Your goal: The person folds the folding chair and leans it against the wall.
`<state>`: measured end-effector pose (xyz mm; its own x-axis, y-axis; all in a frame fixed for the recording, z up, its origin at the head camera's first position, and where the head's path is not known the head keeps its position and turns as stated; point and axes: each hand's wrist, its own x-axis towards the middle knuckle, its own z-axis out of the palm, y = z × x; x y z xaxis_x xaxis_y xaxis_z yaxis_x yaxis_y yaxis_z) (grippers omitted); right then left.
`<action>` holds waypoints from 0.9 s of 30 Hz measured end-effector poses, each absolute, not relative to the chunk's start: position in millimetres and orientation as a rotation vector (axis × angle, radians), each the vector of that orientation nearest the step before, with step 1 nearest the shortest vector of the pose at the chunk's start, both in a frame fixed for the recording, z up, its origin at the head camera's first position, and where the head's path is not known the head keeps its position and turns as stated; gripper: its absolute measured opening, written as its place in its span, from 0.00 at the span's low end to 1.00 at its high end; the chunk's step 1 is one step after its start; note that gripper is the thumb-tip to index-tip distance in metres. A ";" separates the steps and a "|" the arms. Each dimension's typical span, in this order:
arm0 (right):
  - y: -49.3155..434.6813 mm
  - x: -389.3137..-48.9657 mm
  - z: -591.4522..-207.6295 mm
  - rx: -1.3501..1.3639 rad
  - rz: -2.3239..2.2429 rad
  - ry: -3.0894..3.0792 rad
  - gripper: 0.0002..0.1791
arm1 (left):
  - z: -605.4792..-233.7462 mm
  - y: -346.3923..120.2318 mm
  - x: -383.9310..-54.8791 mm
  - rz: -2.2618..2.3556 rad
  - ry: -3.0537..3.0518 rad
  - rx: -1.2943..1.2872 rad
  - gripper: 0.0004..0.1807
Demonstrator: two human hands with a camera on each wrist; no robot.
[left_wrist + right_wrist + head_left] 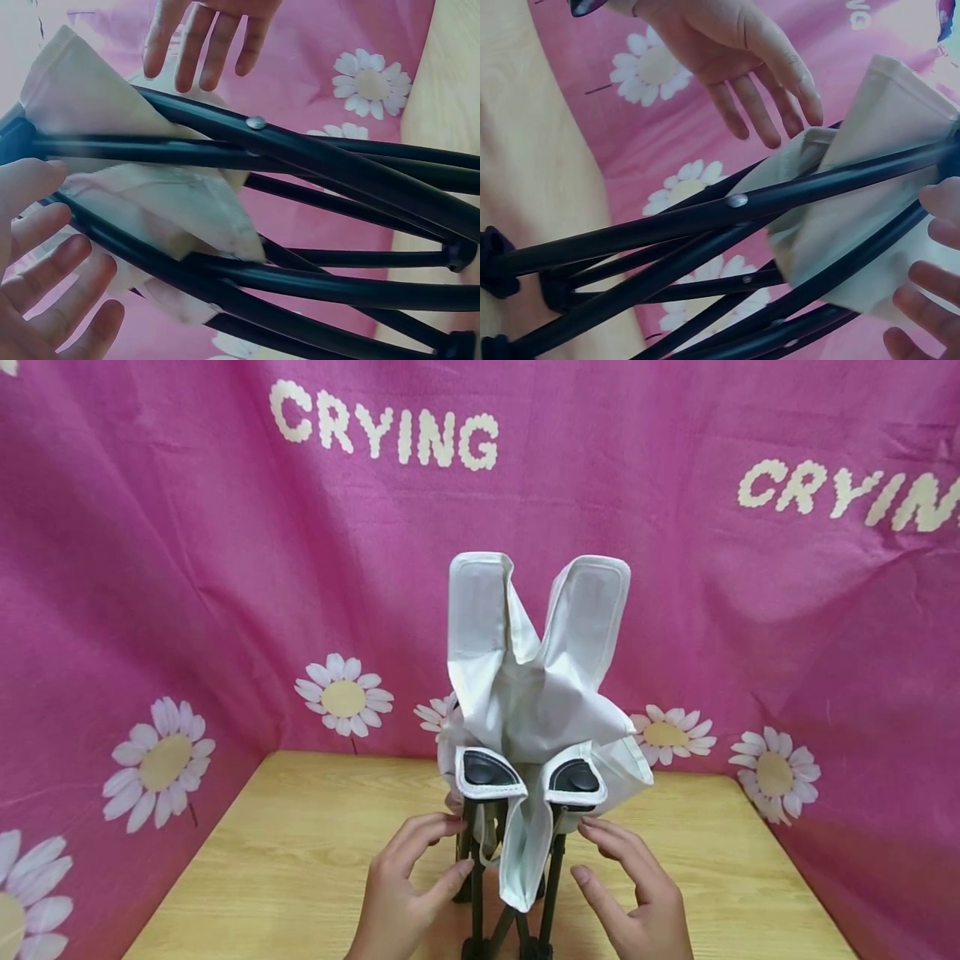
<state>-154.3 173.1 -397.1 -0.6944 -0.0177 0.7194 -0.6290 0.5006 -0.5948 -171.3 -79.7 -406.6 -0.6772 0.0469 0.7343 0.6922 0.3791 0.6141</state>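
Observation:
A folding camp chair [558,702] stands upright, bunched together, its white fabric seat creased and two flaps sticking up. Black corner pockets [487,768] sit at the front of the cloth, above black tube legs [553,893] that cross and carry silver rivets. My left hand [411,887] is on the left side of the chair, fingers spread and bent loosely. On the other side my right hand [639,893] faces it in a similar pose. Both wrist views show the tubes [315,157] between the hands with no finger wrapped round them; whether a fingertip touches the cloth I cannot tell.
The chair stands on a light wooden table [300,860]. Around the table's back and sides hangs a pink cloth [375,552] with daisies and white lettering. Black plastic feet [495,262] end the chair's legs.

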 end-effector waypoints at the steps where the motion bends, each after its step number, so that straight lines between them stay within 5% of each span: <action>1: 172.9 -153.2 -400.0 0.505 1.186 -2.110 0.26 | -409.3 -79.3 -171.0 -1.311 -2.002 -0.637 0.20; 27: 171.8 -159.9 -460.6 0.338 1.186 -2.289 0.20 | -465.1 -77.2 -170.0 -1.217 -2.112 -0.635 0.21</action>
